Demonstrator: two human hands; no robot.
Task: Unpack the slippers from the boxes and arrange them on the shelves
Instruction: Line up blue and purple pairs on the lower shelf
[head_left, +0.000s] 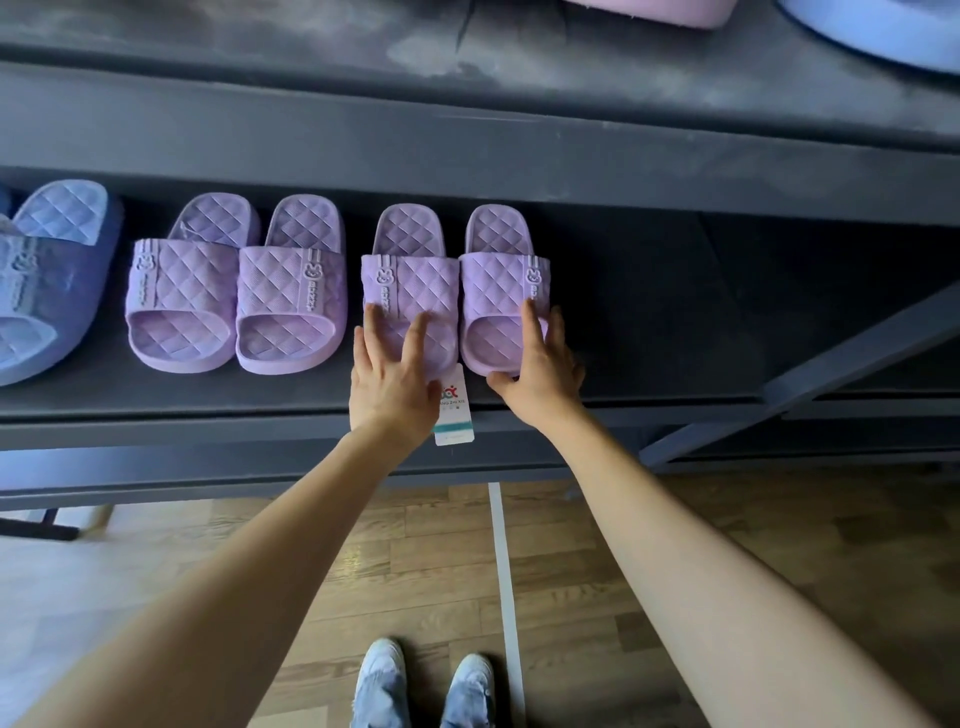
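We see the blue slipper (47, 280) cut by the left edge; small print on the tag (456, 415) escapes us.

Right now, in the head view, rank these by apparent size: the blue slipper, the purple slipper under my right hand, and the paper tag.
1. Blue slipper, largest even though cropped at the frame edge.
2. Purple slipper under the right hand.
3. Paper tag, clearly smallest.

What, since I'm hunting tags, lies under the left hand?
The left hand rests on a purple slipper; a white tag sticks out below. Its attachment is hidden.
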